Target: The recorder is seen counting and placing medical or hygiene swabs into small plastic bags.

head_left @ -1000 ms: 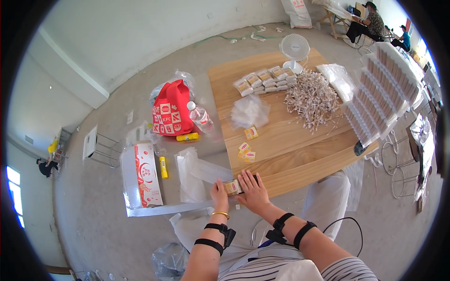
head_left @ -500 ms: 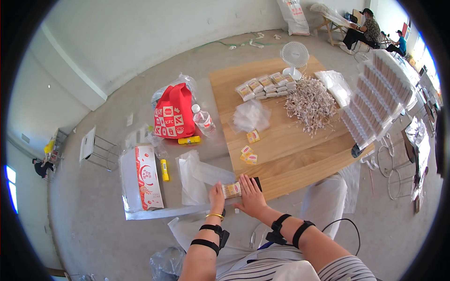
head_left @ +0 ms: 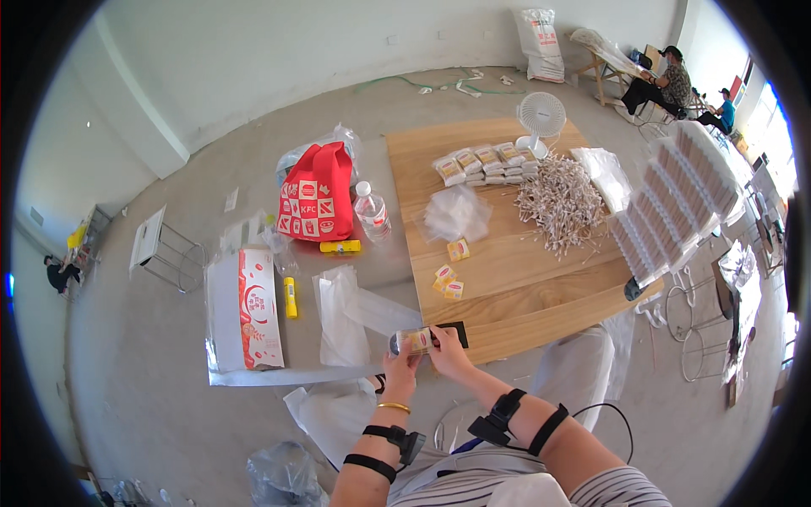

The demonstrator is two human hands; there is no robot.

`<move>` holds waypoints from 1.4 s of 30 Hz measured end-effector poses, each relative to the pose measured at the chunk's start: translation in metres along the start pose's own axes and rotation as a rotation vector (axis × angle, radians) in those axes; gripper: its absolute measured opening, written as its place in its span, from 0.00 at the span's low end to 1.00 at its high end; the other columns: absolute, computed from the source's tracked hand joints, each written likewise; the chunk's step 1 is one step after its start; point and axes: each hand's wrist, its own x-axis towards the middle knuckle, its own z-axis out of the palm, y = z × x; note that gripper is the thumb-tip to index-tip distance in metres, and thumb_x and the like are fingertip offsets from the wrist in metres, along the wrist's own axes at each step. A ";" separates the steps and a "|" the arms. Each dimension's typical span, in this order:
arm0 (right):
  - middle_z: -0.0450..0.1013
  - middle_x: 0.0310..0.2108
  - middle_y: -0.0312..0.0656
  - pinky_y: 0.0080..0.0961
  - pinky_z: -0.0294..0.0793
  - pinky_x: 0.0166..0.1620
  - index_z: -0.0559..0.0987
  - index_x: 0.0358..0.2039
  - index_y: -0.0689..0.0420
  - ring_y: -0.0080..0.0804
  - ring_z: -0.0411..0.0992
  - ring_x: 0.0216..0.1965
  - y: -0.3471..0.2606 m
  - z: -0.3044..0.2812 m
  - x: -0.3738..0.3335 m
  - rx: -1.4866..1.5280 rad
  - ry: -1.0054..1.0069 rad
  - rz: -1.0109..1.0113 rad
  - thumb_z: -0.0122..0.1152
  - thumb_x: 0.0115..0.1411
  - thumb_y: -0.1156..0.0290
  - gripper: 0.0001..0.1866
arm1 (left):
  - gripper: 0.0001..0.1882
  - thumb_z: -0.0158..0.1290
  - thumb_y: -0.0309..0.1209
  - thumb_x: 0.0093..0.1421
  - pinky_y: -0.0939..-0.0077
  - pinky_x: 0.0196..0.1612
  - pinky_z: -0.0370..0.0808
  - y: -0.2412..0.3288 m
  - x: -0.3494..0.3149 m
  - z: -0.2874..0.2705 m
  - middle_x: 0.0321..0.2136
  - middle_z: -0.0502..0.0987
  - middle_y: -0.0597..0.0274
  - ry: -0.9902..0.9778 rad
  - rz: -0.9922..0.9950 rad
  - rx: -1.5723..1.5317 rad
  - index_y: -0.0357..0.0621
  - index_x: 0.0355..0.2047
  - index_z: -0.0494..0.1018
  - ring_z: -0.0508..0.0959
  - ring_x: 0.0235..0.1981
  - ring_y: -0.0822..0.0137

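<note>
A small clear packet of cotton swabs with a yellow-and-white label (head_left: 415, 340) is lifted at the near edge of the table. My left hand (head_left: 400, 372) closes around its left end from below. At its right end my right hand (head_left: 450, 355) is closed, fingers bent onto the packet. Just beyond the right hand, a flat black object (head_left: 461, 330) lies at the wooden board's corner. A dark patch shows at the packet's left tip; I cannot make out what it is.
On the wooden board (head_left: 507, 317) are a heap of loose swabs (head_left: 562, 203), stacked filled packets (head_left: 481, 160), clear bags (head_left: 456, 213), yellow labels (head_left: 448, 283) and a white fan (head_left: 541, 116). Left are a red bag (head_left: 314, 194), water bottle (head_left: 372, 211), yellow glue sticks (head_left: 291, 297) and a carton (head_left: 258, 308).
My right hand was lying flat over the packet; now its fingers are bent at the packet's right end. The packet has been raised and tilted, with the left hand now underneath it.
</note>
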 end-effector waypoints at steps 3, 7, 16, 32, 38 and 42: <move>0.68 0.53 0.56 0.32 0.79 0.53 0.74 0.62 0.61 0.44 0.76 0.46 0.009 0.011 0.002 0.067 0.054 0.052 0.61 0.64 0.76 0.24 | 0.22 0.67 0.28 0.62 0.70 0.42 0.84 0.000 -0.005 0.018 0.46 0.80 0.59 0.048 -0.014 -0.019 0.41 0.54 0.71 0.83 0.43 0.64; 0.71 0.51 0.54 0.31 0.78 0.52 0.77 0.59 0.62 0.41 0.76 0.47 0.009 0.020 -0.003 0.056 0.138 0.061 0.60 0.65 0.76 0.21 | 0.19 0.68 0.28 0.60 0.75 0.40 0.82 -0.001 -0.009 0.027 0.44 0.81 0.62 0.094 -0.011 -0.042 0.41 0.50 0.75 0.83 0.42 0.66; 0.78 0.39 0.38 0.24 0.78 0.45 0.77 0.62 0.60 0.28 0.76 0.39 -0.021 -0.021 0.003 0.752 -0.248 0.307 0.51 0.65 0.83 0.24 | 0.22 0.71 0.32 0.59 0.74 0.40 0.79 -0.003 -0.011 0.028 0.43 0.81 0.65 0.112 0.002 0.050 0.43 0.50 0.76 0.81 0.40 0.70; 0.78 0.33 0.31 0.15 0.63 0.25 0.80 0.59 0.58 0.15 0.63 0.21 -0.018 -0.039 0.010 0.709 -0.547 0.504 0.53 0.68 0.78 0.20 | 0.24 0.70 0.34 0.60 0.75 0.39 0.79 0.006 -0.010 0.016 0.41 0.80 0.65 0.044 -0.002 0.126 0.46 0.53 0.73 0.80 0.39 0.71; 0.76 0.30 0.27 0.16 0.60 0.25 0.82 0.53 0.56 0.13 0.62 0.21 -0.034 -0.022 0.013 0.721 -0.537 0.460 0.59 0.68 0.73 0.14 | 0.22 0.68 0.34 0.62 0.75 0.38 0.80 0.028 -0.022 0.023 0.42 0.80 0.64 0.061 0.153 0.259 0.44 0.52 0.74 0.81 0.39 0.70; 0.75 0.29 0.26 0.16 0.60 0.26 0.83 0.45 0.54 0.13 0.62 0.22 -0.066 -0.030 0.004 0.780 -0.493 0.387 0.63 0.68 0.68 0.08 | 0.21 0.65 0.34 0.65 0.74 0.40 0.82 0.060 -0.043 0.024 0.47 0.81 0.59 0.074 0.324 0.601 0.40 0.55 0.73 0.83 0.43 0.68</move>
